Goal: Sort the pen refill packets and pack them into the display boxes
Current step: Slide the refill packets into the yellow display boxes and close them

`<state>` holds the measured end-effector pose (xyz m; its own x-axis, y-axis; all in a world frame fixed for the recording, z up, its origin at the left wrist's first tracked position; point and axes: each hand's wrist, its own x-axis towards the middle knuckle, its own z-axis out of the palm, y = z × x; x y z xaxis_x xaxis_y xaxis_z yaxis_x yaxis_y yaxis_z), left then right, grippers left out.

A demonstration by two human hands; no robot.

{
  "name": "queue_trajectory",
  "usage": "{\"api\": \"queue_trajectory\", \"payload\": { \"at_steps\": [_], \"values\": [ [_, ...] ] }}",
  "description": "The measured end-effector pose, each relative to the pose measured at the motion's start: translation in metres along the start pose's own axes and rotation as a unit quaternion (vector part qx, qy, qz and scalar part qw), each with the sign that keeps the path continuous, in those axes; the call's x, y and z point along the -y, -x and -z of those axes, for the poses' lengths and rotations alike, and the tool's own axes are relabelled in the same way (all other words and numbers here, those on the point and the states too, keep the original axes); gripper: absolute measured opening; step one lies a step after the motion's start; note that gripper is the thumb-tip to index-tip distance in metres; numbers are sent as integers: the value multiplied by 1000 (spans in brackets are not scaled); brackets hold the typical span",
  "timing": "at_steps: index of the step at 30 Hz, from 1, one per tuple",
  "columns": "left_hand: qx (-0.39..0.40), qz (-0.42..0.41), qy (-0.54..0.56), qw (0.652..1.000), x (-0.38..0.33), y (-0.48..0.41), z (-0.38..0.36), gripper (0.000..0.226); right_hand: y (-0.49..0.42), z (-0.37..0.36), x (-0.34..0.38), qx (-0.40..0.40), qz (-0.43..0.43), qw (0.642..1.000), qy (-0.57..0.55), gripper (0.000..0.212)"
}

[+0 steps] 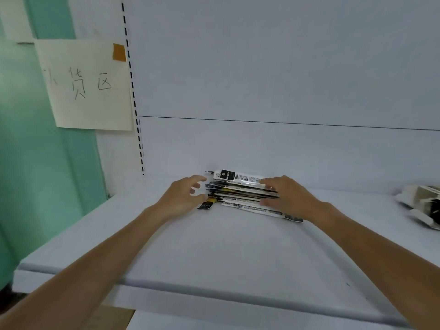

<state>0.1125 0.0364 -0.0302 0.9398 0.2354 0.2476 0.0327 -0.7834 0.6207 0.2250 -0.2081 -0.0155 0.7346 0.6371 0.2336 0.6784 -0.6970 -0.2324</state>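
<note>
Pen refill packets (240, 190), heaped on shelf (214, 246); left hand (181, 198) and right hand (288, 198) flank the ends, fingers relaxed, gripping nothing, presumably to square them.

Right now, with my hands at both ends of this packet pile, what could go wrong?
The pile of packets is fanned unevenly, with a small black packet poking out by the left hand, so squeezing from the ends could buckle it or let low ones slip out. The display box lies far beyond the right hand; a loose carry there may shed packets.
</note>
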Motion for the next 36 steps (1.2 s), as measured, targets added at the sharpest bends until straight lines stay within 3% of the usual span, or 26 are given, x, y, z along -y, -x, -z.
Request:
{"api": "queue_trajectory", "payload": {
  "at_steps": [4, 9, 12, 18, 22, 24, 28, 34, 36],
  "values": [
    [0, -19, -13, 1000, -4, -13, -4, 44, -6, -6, 5, -62, 38, 997, 37, 25],
    [-47, -11, -39, 998, -4, -23, -8, 13, -3, -9, 12, -125, 52, 989, 66, 22],
    [-61, -28, -39, 997, -3, -21, -8, 2, 2, -1, 14, -120, 57, 988, 76, 22],
    [-81, -37, 6, 996, -3, -16, 5, 10, 7, 3, 27, -158, 113, 977, 86, 21],
    [-84, -31, 69, 994, -6, -7, 10, 15, 11, 0, 41, -107, 110, 985, 79, 14],
    [-70, -33, 92, 993, -11, -2, 14, 7, 13, -4, 47, -78, 104, 989, 71, 22],
    [-30, -64, 116, 991, -14, 13, 20, 13, 8, -14, 52, -82, 100, 985, 117, 37],
    [-52, -78, 96, 991, 0, 29, 29, 8, 5, -16, 59, -97, 135, 972, 166, 22],
    [-56, -61, 65, 994, 8, 32, 33, 20, 6, -16, 64, -113, 163, 956, 217, 15]
  ]
}}
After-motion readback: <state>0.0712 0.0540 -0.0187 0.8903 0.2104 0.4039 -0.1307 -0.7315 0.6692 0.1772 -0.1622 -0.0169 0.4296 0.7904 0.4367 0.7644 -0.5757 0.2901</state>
